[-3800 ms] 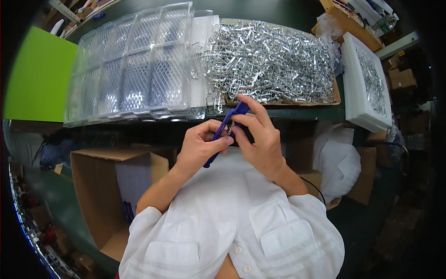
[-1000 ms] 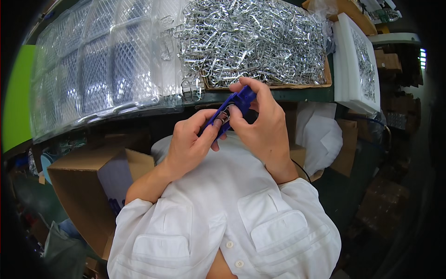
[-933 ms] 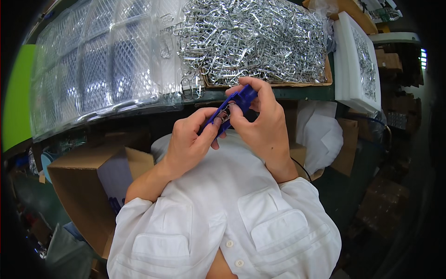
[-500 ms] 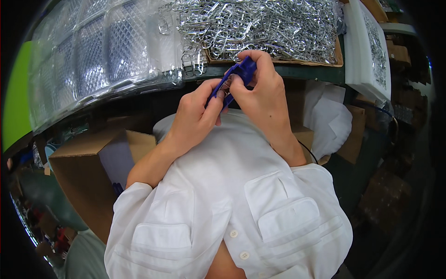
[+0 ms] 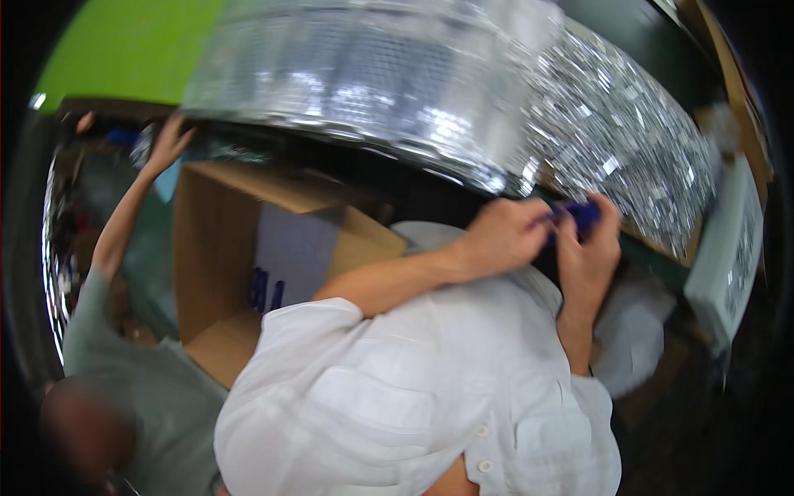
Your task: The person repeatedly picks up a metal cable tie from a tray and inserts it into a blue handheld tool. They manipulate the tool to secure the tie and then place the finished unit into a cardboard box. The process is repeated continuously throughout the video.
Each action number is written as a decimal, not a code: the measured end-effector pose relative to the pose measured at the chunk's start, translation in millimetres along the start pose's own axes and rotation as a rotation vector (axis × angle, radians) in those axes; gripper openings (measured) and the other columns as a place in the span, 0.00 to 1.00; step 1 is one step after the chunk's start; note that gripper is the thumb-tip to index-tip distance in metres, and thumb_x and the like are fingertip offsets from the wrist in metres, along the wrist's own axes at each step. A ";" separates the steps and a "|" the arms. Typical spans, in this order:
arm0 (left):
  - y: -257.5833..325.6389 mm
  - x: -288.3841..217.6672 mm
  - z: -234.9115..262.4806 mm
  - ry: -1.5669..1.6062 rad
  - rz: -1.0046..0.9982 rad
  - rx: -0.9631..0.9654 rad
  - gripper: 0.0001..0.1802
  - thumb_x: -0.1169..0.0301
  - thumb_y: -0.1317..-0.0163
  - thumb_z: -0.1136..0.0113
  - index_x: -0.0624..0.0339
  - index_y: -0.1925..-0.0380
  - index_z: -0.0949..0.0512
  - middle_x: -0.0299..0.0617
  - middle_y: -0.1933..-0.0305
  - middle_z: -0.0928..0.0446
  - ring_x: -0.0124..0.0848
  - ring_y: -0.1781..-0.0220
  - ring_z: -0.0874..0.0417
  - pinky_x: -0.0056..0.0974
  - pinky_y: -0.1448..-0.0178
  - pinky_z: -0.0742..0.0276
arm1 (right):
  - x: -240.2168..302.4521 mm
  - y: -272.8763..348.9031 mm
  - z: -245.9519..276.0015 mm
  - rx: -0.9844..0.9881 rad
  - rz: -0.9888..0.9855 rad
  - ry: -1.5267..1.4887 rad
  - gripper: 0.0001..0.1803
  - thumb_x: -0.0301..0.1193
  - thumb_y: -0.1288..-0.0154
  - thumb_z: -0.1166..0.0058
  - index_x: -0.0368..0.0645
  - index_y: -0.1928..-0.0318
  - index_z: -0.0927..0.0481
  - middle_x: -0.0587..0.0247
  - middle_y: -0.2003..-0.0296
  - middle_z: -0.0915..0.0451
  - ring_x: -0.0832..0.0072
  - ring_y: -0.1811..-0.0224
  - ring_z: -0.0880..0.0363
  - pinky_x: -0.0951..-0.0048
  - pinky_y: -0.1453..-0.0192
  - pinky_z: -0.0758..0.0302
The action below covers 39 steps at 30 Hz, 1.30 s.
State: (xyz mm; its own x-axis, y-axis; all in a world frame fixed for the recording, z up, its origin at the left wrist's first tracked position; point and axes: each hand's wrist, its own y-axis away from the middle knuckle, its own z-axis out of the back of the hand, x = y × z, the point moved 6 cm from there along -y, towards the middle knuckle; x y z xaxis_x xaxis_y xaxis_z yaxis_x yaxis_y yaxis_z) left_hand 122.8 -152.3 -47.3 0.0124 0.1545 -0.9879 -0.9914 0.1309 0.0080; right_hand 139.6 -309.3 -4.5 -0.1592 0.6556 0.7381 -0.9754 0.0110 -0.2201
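Note:
A dark blue plastic piece (image 5: 582, 217) is between my two hands, in front of the table edge. My right hand (image 5: 589, 258) grips it with thumb and fingers. Pinched against its left end are the fingers of my left hand (image 5: 503, 238). Motion blur hides the piece's finer shape; half a second ago its slotted body showed a small metal part inside. Just beyond my hands lies a heap of shiny bent metal wire pieces (image 5: 616, 124) in a shallow cardboard tray.
Clear plastic trays (image 5: 372, 70) cover the table on the left. Below them stands an open cardboard box (image 5: 207, 240) with several blue pieces (image 5: 260, 289) inside. A co-worker's arm (image 5: 124, 211) reaches past the box. White foam (image 5: 718, 256) stands at the right, above a white bag (image 5: 633, 331).
The view has swung left, so my hands and the wire heap appear farther right. The box shows more fully and a co-worker has come into view. Both hands still hold the blue piece.

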 end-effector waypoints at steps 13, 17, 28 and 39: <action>27.5 -36.7 40.5 -0.147 -0.217 -0.002 0.12 0.71 0.37 0.36 0.62 0.54 0.16 0.52 0.66 0.14 0.51 0.64 0.11 0.49 0.58 0.16 | 32.5 8.4 17.5 0.124 -0.119 -0.497 0.24 0.10 0.30 0.44 0.33 0.36 0.28 0.48 0.48 0.16 0.66 0.44 0.17 0.65 0.31 0.23; 33.2 -49.4 55.1 -0.267 -0.209 -0.108 0.10 0.71 0.40 0.35 0.62 0.60 0.15 0.49 0.66 0.14 0.49 0.65 0.11 0.48 0.60 0.16 | 33.5 6.3 10.4 0.217 -0.085 -0.497 0.20 0.10 0.31 0.42 0.33 0.41 0.26 0.49 0.48 0.16 0.66 0.44 0.16 0.65 0.32 0.22; 27.2 -85.5 60.5 -0.127 -0.248 0.182 0.23 0.72 0.33 0.30 0.61 0.38 0.18 0.51 0.50 0.12 0.45 0.54 0.08 0.43 0.51 0.14 | 44.5 0.7 34.1 0.024 -0.064 -0.647 0.14 0.12 0.33 0.36 0.36 0.51 0.22 0.51 0.56 0.12 0.68 0.52 0.12 0.69 0.43 0.16; 22.6 -82.3 52.4 0.195 -0.047 0.477 0.25 0.70 0.31 0.30 0.64 0.37 0.22 0.43 0.55 0.15 0.24 0.66 0.16 0.33 0.59 0.20 | 24.5 12.6 42.9 0.129 -0.039 -0.735 0.17 0.12 0.33 0.37 0.37 0.48 0.24 0.48 0.54 0.10 0.68 0.51 0.10 0.69 0.46 0.14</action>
State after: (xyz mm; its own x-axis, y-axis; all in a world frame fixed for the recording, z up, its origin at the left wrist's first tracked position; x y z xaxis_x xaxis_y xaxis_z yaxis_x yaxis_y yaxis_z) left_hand 106.2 -110.8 42.3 -0.0143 -0.0420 -0.9990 -0.8199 0.5724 -0.0123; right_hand 116.9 -325.5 38.1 -0.1403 -0.0178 0.9899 -0.9854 -0.0944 -0.1414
